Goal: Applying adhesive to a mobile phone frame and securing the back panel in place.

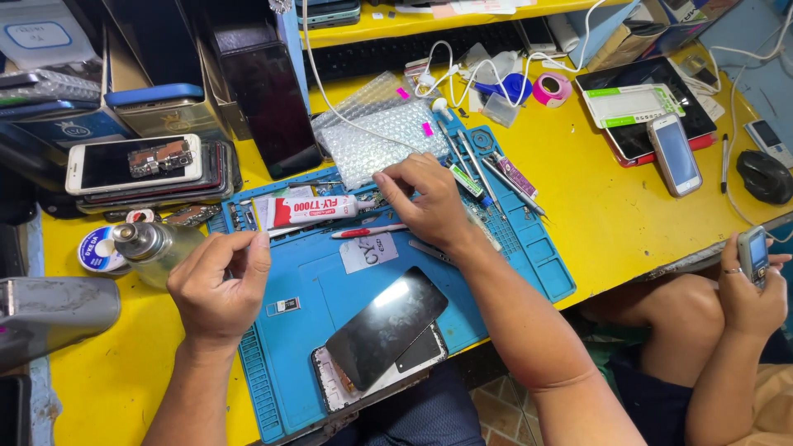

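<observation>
Bright even light, screen glare

White glue tube lies flat across the blue mat's top edge.

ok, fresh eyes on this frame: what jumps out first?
The blue work mat on the yellow table, with an opened phone at its near edge, its dark screen panel lifted askew. The right hand reaches over the mat's tool trays beside a white and red glue tube; the left hand hovers pinched near a glass bottle. Another person's hand holds a small phone at far right.
</observation>
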